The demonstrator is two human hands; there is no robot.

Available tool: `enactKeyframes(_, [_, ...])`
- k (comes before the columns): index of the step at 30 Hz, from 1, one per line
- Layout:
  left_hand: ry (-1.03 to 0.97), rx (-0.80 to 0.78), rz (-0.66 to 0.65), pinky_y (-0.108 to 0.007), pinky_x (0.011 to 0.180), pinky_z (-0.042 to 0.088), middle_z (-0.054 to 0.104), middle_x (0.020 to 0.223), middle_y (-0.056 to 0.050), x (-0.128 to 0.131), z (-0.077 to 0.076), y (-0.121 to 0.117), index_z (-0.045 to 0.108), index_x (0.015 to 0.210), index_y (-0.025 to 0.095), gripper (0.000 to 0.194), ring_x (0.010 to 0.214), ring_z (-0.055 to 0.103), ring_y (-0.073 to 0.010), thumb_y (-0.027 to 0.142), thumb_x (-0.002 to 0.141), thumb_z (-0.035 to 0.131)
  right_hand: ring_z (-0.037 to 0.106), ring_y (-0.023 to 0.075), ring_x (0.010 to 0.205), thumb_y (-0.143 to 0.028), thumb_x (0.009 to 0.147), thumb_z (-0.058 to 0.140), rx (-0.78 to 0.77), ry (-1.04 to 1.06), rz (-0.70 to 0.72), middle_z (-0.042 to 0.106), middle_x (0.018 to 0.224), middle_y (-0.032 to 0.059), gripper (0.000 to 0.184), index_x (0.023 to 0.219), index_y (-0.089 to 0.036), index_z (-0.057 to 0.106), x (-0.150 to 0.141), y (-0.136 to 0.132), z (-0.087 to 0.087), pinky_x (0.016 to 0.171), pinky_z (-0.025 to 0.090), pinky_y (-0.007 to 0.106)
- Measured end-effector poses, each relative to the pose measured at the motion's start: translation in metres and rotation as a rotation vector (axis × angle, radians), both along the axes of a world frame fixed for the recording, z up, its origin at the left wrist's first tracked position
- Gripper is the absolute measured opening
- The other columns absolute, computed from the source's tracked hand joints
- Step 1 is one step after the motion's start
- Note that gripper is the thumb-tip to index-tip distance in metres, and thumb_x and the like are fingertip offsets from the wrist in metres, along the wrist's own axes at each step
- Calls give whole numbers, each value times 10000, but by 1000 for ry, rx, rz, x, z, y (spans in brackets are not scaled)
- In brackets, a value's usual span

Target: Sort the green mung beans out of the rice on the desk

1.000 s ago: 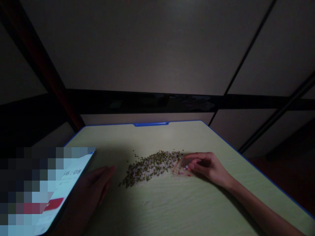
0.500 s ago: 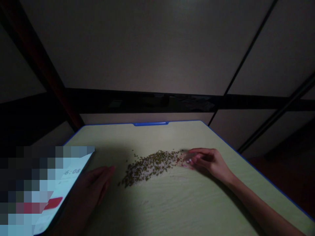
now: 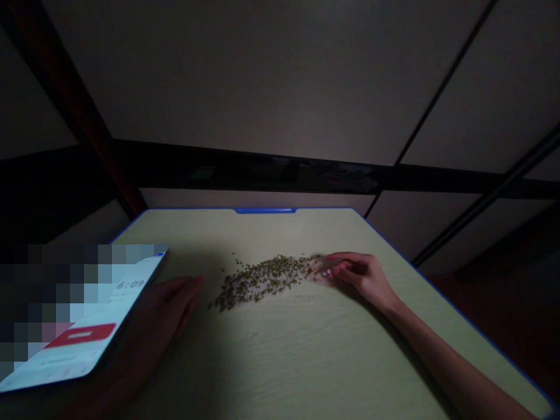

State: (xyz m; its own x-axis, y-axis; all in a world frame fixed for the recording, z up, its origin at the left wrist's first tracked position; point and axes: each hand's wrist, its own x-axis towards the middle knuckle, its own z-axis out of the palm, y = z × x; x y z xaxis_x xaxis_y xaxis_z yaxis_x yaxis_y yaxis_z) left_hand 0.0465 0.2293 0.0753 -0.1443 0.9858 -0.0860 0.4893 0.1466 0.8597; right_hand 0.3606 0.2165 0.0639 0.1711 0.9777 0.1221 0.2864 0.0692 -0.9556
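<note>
A long, loose heap of small green and pale grains lies on the light wood-patterned tabletop. At its right end, my right hand is closed, fingers bent toward the thumb, on a clear, pink-tinted piece that looks like thin plastic. A few grains lie against this piece; its exact kind is unclear. In shadow left of the heap, my left hand rests with its fingers pressed together, apart from the grains. Its palm side is hidden, so anything inside cannot be made out.
A lit tablet or phone with a red button and timer digits stands tilted at the left, beside my left forearm. The tabletop has a blue rim with a blue handle at the far edge. Dark cabinet panels rise behind.
The view has tilted slightly, so the table and hands appear higher. The timer has gone from 08 to 09. Both hands keep nearly the same place beside the heap.
</note>
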Motion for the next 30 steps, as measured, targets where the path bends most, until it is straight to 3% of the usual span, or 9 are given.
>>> enactKeyframes(17, [-13, -7, -23, -263, 488, 284, 358, 363, 63, -3, -3, 0, 410, 430, 206, 489, 398, 360, -122, 625, 678, 463, 605, 171, 563, -284, 594, 667, 27, -24, -58, 675, 622, 53, 316, 853, -108, 703, 10, 3, -4, 551, 488, 306])
enactKeyframes(24, [-10, -24, -20, -253, 474, 277, 365, 364, 58, 0, 1, -1, 405, 415, 203, 503, 389, 354, -113, 640, 659, 452, 567, 137, 506, -287, 619, 656, 21, -52, 39, 652, 580, 31, 291, 843, -109, 710, 4, 0, -2, 498, 444, 269])
enactKeyframes(30, [23, -20, -13, -261, 495, 294, 356, 347, 59, -3, -3, 1, 398, 410, 204, 499, 390, 367, -120, 627, 670, 449, 597, 156, 537, -283, 635, 642, 32, -74, 12, 672, 607, 44, 291, 862, -113, 706, 3, 1, -4, 530, 481, 293])
